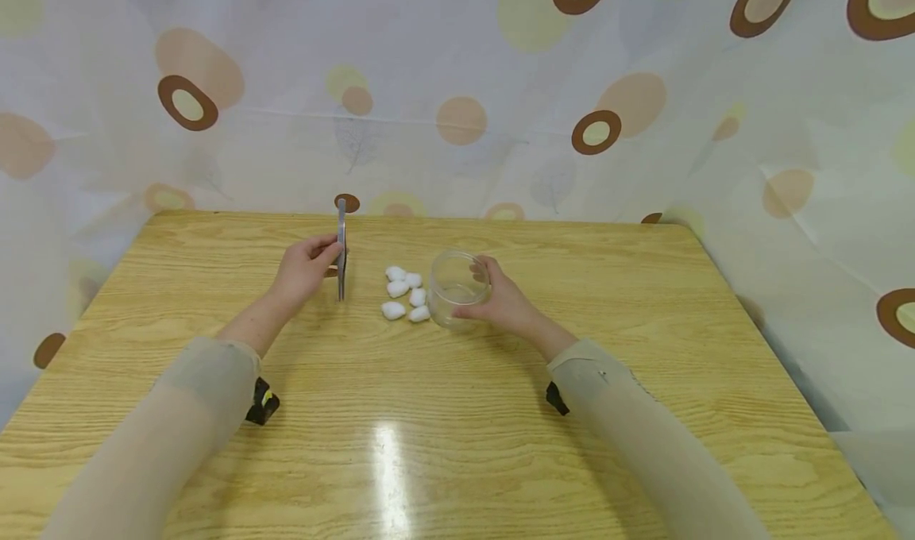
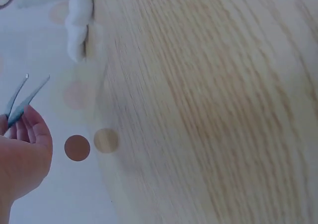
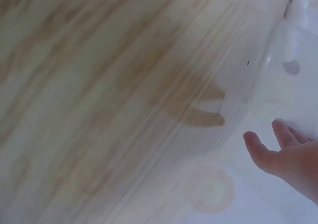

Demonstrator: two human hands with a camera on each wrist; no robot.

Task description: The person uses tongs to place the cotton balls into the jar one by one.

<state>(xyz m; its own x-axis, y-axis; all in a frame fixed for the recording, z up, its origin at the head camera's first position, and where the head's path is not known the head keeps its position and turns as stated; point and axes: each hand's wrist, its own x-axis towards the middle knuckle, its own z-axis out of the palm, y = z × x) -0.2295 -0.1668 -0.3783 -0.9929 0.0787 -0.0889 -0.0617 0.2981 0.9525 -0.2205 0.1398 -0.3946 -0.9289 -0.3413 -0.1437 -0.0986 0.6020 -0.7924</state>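
My left hand pinches a pair of metal tweezers between thumb and fingers, its two tips pointing down toward the table. In the left wrist view the prongs of the tweezers stand apart with nothing between them. To their right, several white cotton balls lie in a loose cluster on the table. Beside the cluster stands a clear, round glass jar, with no contents showing. My right hand holds the jar from its right side, thumb at the front and fingers round the far side.
The wood-grain table reaches back to a wall covering printed with circles. A black device is worn under the left sleeve, and another black device under the right.
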